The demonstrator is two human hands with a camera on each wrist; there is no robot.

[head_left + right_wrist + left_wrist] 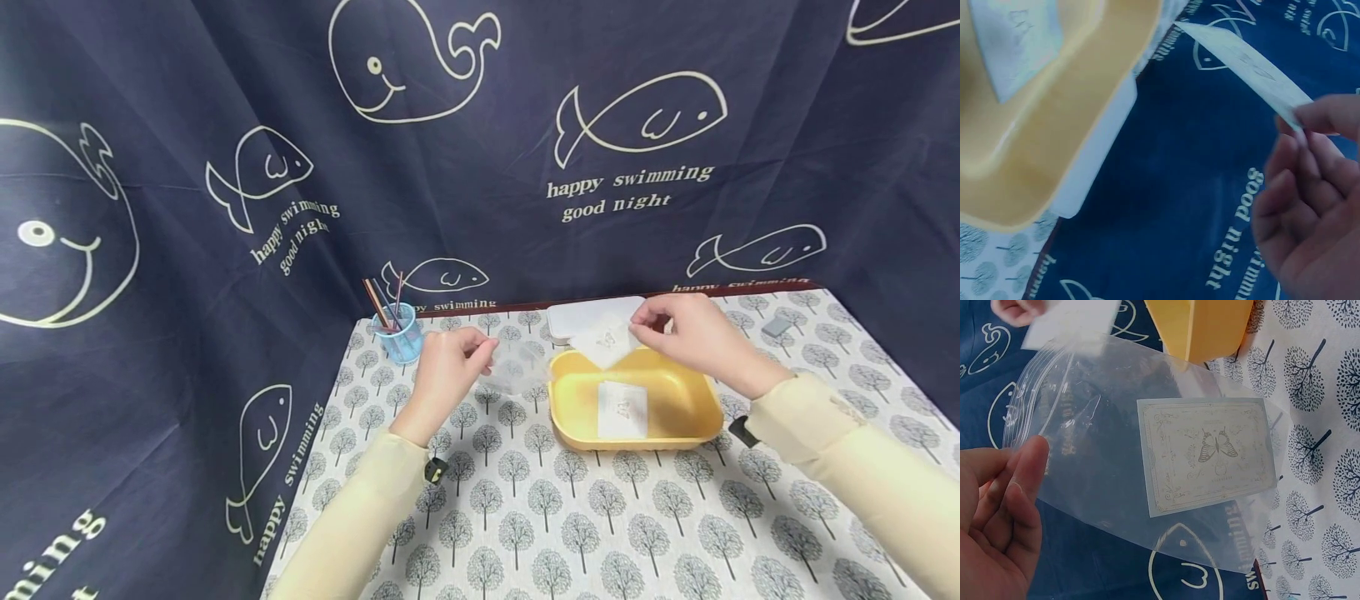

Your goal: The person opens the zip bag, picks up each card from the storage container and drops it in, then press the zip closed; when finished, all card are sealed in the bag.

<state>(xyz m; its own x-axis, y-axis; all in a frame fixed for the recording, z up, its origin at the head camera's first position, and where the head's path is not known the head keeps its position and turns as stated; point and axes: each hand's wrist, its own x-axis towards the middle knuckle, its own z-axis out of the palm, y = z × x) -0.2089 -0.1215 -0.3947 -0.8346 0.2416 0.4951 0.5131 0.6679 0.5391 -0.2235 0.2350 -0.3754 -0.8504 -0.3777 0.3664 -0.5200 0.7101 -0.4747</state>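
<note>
My left hand [453, 367] pinches the zip edge of a clear zip-lock bag [1097, 469]. Inside that bag lies a pale card [1210, 456] printed with a butterfly and an ornate border. Over the far side of a yellow tray [561, 421], my right hand [693, 337] holds another pale card [1247, 65] by its edge, between thumb and fingers. This card hangs tilted in the air, apart from the bag. Flat in the tray is a similar card [622, 412] with a butterfly print; whether it is one card or a stack I cannot tell.
A white flat box or lid [585, 315] stands behind the tray. At the back left is a blue mesh cup [401, 340] with several pencils. A small grey block [777, 326] lies at the right. A dark blue curtain [525, 225] hangs behind the tree-patterned tablecloth [547, 542].
</note>
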